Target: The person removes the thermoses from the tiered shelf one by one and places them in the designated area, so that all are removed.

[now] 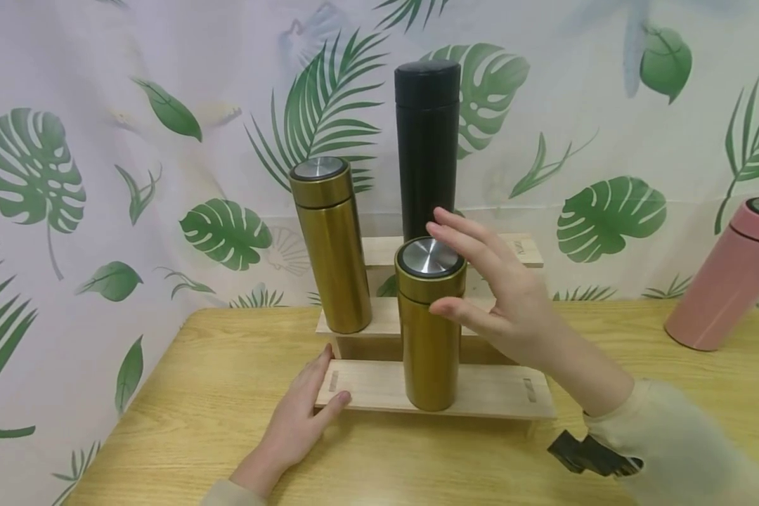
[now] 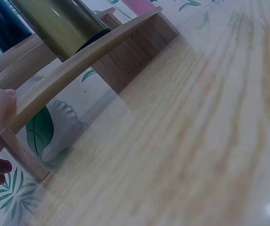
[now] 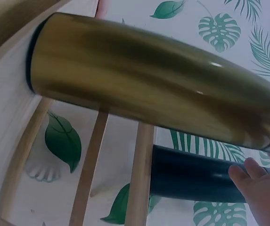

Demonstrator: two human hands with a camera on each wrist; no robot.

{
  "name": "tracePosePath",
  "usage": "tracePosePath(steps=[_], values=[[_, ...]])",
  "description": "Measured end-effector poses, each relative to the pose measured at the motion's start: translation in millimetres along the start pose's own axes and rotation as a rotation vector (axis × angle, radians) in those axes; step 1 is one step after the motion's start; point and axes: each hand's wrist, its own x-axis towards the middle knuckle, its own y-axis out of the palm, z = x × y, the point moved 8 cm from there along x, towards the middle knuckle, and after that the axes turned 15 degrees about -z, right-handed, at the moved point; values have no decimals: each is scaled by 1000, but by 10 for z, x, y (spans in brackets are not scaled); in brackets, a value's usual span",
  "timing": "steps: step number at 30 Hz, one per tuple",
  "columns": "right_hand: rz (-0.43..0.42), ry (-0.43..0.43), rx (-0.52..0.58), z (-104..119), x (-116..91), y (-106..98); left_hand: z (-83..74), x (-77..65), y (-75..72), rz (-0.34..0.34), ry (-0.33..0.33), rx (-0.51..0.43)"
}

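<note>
A gold thermos (image 1: 431, 344) with a steel-topped lid stands upright on the lowest step of a three-tier wooden display rack (image 1: 373, 386). My right hand (image 1: 506, 295) is at its lid with fingers extended, the thumb in front and the fingertips behind; the right wrist view shows the gold body large, with the fingers by the lid end. My left hand (image 1: 303, 400) holds the left end of that step, thumb on top of the board and fingers down by the leg. A second gold thermos (image 1: 330, 253) stands on the middle step, and a tall black thermos (image 1: 426, 140) on the top one.
A pink thermos (image 1: 727, 281) leans in view at the table's far right. The rack stands on a wood-grain table (image 1: 183, 422). Behind it hangs a white leaf-print cloth (image 1: 228, 161). A black strap (image 1: 588, 455) is on the right sleeve.
</note>
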Motion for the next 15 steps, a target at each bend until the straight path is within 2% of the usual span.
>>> tracePosePath(steps=[5, 15], values=[[6, -15, 20, 4, -40, 94, 7, -9, 16, 11, -3, -2], [-109, -75, 81, 69, -39, 50, -6, 5, -5, -5, 18, -7]])
